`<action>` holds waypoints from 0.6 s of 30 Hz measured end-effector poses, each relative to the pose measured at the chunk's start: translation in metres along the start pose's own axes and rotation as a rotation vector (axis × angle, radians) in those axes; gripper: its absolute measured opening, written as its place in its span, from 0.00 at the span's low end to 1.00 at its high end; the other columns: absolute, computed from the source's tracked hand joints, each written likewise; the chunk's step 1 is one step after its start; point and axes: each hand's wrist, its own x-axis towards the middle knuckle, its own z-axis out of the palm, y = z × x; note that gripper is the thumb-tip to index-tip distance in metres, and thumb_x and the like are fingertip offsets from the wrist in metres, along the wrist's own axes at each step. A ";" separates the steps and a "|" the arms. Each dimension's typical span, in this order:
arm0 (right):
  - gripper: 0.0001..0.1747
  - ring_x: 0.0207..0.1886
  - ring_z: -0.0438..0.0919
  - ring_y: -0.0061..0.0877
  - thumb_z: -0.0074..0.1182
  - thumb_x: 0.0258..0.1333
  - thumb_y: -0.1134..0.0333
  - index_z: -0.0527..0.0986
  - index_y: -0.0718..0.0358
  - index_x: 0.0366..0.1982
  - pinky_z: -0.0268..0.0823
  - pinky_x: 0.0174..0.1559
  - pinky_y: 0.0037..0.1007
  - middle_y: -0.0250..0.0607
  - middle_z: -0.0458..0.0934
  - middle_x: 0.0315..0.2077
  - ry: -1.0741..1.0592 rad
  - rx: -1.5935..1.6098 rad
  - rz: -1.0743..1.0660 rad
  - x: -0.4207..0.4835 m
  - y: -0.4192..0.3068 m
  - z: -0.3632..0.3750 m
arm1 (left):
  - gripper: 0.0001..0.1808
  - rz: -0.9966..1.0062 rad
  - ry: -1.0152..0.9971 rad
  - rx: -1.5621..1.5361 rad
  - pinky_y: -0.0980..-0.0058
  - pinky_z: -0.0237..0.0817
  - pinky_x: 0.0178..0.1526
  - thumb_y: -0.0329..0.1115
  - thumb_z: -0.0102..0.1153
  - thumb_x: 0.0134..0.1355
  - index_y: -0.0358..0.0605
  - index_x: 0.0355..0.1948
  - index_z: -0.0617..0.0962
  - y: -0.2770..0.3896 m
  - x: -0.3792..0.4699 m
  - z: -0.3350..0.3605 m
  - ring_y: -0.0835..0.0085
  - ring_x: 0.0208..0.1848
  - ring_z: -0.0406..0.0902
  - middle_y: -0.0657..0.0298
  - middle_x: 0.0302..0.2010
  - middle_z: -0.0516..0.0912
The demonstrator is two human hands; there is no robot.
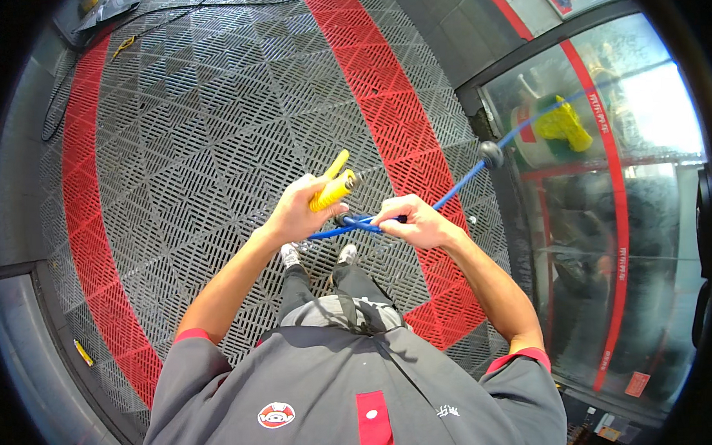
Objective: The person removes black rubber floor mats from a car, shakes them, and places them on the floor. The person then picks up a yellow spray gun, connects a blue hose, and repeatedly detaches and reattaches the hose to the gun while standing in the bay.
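Observation:
My left hand [302, 209] is closed around the yellow spray gun handle [333, 191], which tilts up to the right, with another yellow piece above it. My right hand [413, 220] grips a blue hose [459, 183] just right of the spray gun. In front of my legs the hose crosses over itself between the two hands. From the right hand it runs up and to the right, through a black ball-shaped stopper [490, 155], and on past the glass.
Grey and red plastic grating [228, 109] covers the floor. At right stands a glass door [579, 226] with red stripes; a yellow cloth [564, 127] shows there. A black cable [149, 15] lies at the top left, and a small yellow tube [83, 352] at the lower left.

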 end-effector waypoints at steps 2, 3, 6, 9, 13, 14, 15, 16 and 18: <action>0.09 0.26 0.71 0.17 0.58 0.50 0.75 0.82 0.66 0.35 0.63 0.30 0.23 0.31 0.75 0.24 0.010 0.042 -0.108 0.014 -0.007 0.000 | 0.23 0.127 -0.172 -0.008 0.66 0.66 0.42 0.35 0.72 0.48 0.48 0.47 0.83 -0.004 0.014 -0.010 0.64 0.37 0.75 0.59 0.32 0.80; 0.10 0.27 0.71 0.19 0.58 0.48 0.77 0.82 0.66 0.36 0.63 0.30 0.23 0.32 0.76 0.24 0.051 0.051 -0.006 0.019 -0.011 -0.003 | 0.24 0.169 -0.289 -0.039 0.67 0.66 0.44 0.35 0.73 0.47 0.49 0.48 0.83 -0.004 0.019 -0.014 0.63 0.37 0.76 0.59 0.32 0.81; 0.19 0.27 0.71 0.19 0.58 0.48 0.80 0.81 0.63 0.46 0.64 0.31 0.25 0.37 0.76 0.25 0.176 -0.087 -0.125 0.031 -0.021 -0.015 | 0.19 0.135 -0.426 0.126 0.64 0.67 0.44 0.36 0.69 0.49 0.49 0.43 0.83 -0.010 0.041 -0.033 0.60 0.39 0.76 0.58 0.31 0.80; 0.18 0.30 0.73 0.16 0.59 0.55 0.78 0.79 0.66 0.49 0.65 0.33 0.21 0.36 0.80 0.31 0.539 -0.044 -0.097 0.032 -0.025 -0.043 | 0.17 0.183 -0.441 0.332 0.59 0.70 0.42 0.33 0.62 0.46 0.52 0.41 0.81 -0.018 0.048 -0.049 0.57 0.41 0.77 0.57 0.32 0.79; 0.13 0.31 0.75 0.14 0.56 0.61 0.74 0.79 0.71 0.46 0.68 0.37 0.18 0.35 0.82 0.34 0.739 0.188 -0.142 0.019 -0.018 -0.074 | 0.23 0.362 -0.381 0.345 0.61 0.67 0.47 0.34 0.64 0.42 0.50 0.44 0.80 -0.030 0.049 -0.039 0.59 0.45 0.73 0.61 0.35 0.79; 0.13 0.31 0.75 0.15 0.55 0.62 0.74 0.78 0.71 0.47 0.68 0.36 0.19 0.34 0.81 0.32 0.831 0.187 -0.171 0.013 -0.015 -0.082 | 0.23 0.353 -0.372 0.367 0.61 0.67 0.47 0.33 0.63 0.42 0.49 0.44 0.79 -0.034 0.049 -0.036 0.59 0.45 0.73 0.60 0.35 0.79; 0.13 0.30 0.76 0.16 0.55 0.62 0.74 0.78 0.70 0.47 0.69 0.35 0.20 0.34 0.80 0.30 0.891 0.187 -0.180 0.008 -0.012 -0.088 | 0.23 0.373 -0.355 0.368 0.61 0.67 0.48 0.33 0.62 0.42 0.49 0.44 0.79 -0.039 0.050 -0.032 0.58 0.46 0.73 0.60 0.35 0.80; 0.13 0.28 0.75 0.17 0.54 0.63 0.72 0.77 0.71 0.47 0.68 0.33 0.20 0.33 0.79 0.28 1.071 0.287 -0.222 -0.001 -0.009 -0.098 | 0.22 0.304 -0.308 0.371 0.60 0.67 0.47 0.32 0.61 0.41 0.47 0.42 0.80 -0.045 0.048 -0.031 0.57 0.44 0.73 0.60 0.36 0.79; 0.15 0.25 0.72 0.18 0.51 0.66 0.69 0.76 0.72 0.48 0.66 0.31 0.21 0.31 0.73 0.23 1.303 0.480 -0.277 -0.025 -0.005 -0.117 | 0.17 0.131 -0.128 0.282 0.61 0.66 0.44 0.29 0.60 0.46 0.45 0.41 0.80 -0.061 0.048 -0.032 0.57 0.41 0.73 0.57 0.34 0.78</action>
